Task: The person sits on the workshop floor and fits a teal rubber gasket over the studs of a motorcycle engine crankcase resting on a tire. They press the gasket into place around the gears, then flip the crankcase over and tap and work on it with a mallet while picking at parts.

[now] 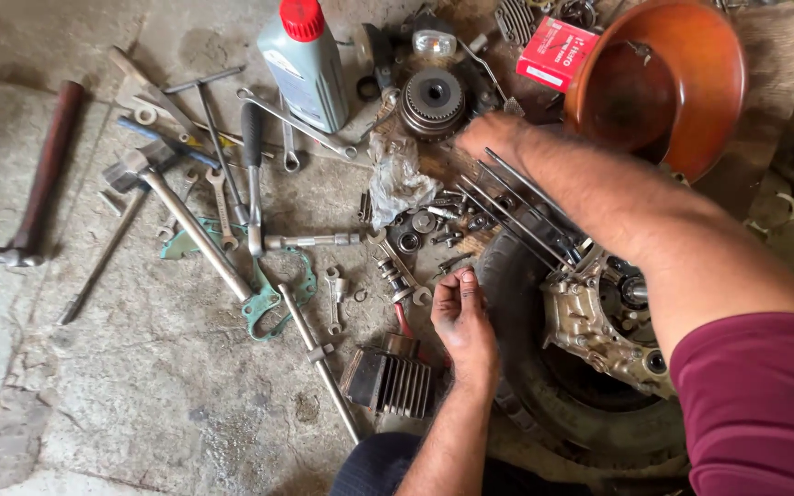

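Hands over engine parts on floor
Right hand (pixel 487 133) reaches near clutch gear (pixel 432 99), finger state unclear; left hand (pixel 460 317) fingers curled, contents hidden, beside tyre (pixel 526 367).

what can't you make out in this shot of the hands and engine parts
Head view only:
- Right hand: fingertips turned away, so whether it grips anything cannot be told.
- Left hand: curled; fingers hide whatever small part it may hold.
- Small dark nuts and bolts: too small to tell apart.
- Grey metal engine casing: partly covered by the right forearm.
- Round orange plastic basin: cut off by the top edge.
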